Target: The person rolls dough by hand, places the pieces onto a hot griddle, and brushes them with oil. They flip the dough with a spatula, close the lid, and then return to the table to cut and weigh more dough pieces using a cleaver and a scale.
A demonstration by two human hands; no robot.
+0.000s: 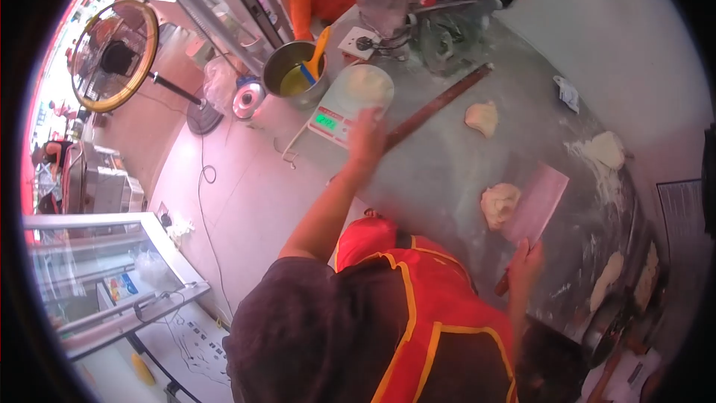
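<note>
My right hand (526,260) grips the handle of a broad cleaver (538,203). Its blade partly covers a lump of dough (498,204) on the grey worktop. My left hand (365,136) is at the front edge of a white kitchen scale (328,121) with a lit green display; the fingers are smeared by motion. On the scale's pan lies a piece of dough (368,83). A long wooden rolling pin (446,101) slants across the worktop beside my left hand. Another dough piece (481,118) sits to the right of the pin.
A metal pot (277,67) of yellowish liquid holds an orange-handled brush (319,52). Behind the scale is a power socket (361,42) with cables. More dough (605,151) and flour lie at the right. A standing fan (115,58) is at the left, near an open glass-fronted door (112,276).
</note>
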